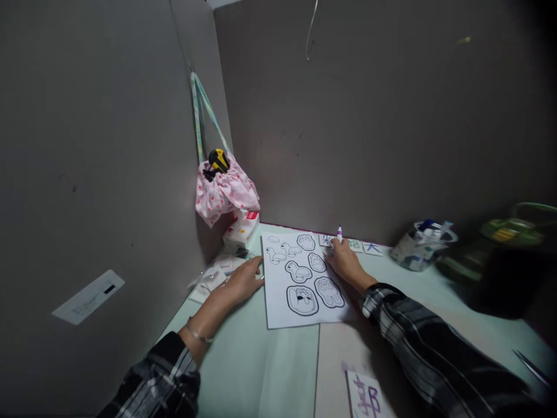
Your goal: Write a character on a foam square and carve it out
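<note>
Left hand: your left hand (238, 283) lies flat and open on the bench (261, 371), fingertips touching the left edge of the sheet (278, 302); it holds nothing.
Right hand: your right hand (345, 259) is closed around a marker (339, 233), whose purple-and-white end sticks up above the knuckles; the tip is hidden behind the fingers.
Sheet: one white sheet lies between your hands, printed with black outlines; you can count about eight shapes, the small ones at the top too faint to be sure.
Cards: about three small cards (372, 248) with written characters line the wall behind the marker, partly covered by your hand. One more card (364, 395) with a purple character sits near the bottom, cut off by the frame.
Bag: one pink dotted bag (224, 191) hangs in the corner with a yellow-and-black object on top, hard to identify.
Cup: one cup (420, 247) of pens stands to the right, contents blurred.
Dark corner: a green object (513, 229) at far right is mostly lost in shadow.
</note>
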`<state>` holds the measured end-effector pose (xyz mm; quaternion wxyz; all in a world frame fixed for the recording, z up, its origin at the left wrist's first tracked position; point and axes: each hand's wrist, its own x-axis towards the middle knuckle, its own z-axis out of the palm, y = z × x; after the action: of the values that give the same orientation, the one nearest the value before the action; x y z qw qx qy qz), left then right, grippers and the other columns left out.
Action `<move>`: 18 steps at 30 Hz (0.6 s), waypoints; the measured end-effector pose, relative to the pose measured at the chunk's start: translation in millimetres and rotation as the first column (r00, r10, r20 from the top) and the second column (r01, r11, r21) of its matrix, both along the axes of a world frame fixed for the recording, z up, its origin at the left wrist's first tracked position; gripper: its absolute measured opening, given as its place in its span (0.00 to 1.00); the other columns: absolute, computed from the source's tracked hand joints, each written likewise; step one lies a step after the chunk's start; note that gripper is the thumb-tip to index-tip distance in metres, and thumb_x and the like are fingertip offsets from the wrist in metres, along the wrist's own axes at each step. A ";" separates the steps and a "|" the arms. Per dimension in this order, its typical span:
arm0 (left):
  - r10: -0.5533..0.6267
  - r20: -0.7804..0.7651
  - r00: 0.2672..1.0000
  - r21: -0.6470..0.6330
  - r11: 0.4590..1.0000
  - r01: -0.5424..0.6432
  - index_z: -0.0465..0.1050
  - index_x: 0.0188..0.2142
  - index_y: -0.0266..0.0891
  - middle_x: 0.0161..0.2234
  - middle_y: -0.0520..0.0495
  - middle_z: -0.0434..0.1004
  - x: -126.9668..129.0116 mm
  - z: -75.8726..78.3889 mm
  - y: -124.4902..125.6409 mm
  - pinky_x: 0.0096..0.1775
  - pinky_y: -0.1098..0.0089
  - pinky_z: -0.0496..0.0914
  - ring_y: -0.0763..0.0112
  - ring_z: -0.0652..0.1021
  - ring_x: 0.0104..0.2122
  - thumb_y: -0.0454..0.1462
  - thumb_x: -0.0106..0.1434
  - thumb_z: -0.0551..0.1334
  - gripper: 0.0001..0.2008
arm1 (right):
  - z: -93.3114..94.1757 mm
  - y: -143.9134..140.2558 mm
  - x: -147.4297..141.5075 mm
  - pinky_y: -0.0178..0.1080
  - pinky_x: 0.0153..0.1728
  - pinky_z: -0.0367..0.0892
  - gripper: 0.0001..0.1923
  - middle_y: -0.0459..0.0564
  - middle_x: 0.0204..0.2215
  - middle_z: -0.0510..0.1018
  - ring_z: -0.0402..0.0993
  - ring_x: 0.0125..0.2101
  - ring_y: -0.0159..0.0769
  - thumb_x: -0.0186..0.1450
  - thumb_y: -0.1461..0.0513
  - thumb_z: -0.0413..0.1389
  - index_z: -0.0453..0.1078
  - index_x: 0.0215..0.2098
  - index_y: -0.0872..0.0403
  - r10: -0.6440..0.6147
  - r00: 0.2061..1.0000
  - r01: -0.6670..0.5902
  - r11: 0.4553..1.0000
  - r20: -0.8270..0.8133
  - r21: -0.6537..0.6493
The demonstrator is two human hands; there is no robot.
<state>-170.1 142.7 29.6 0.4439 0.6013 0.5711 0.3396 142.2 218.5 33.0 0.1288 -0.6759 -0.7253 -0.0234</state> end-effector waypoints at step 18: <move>0.241 -0.265 0.934 0.206 0.960 -0.189 0.73 0.47 0.39 0.33 0.47 0.78 -58.9 60.7 -5.2 0.38 0.66 0.67 0.54 0.78 0.39 0.37 0.53 0.69 0.21 | 4.7 -84.4 -14.4 0.47 0.45 0.71 0.23 0.54 0.46 0.73 0.73 0.44 0.42 0.67 0.58 0.62 0.66 0.57 0.55 0.615 0.786 -0.615 0.788 -0.057 0.014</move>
<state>-229.0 137.5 90.4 0.2608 0.6151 0.6594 0.3447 127.8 134.1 37.7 0.1486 -0.4038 -0.9018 0.0415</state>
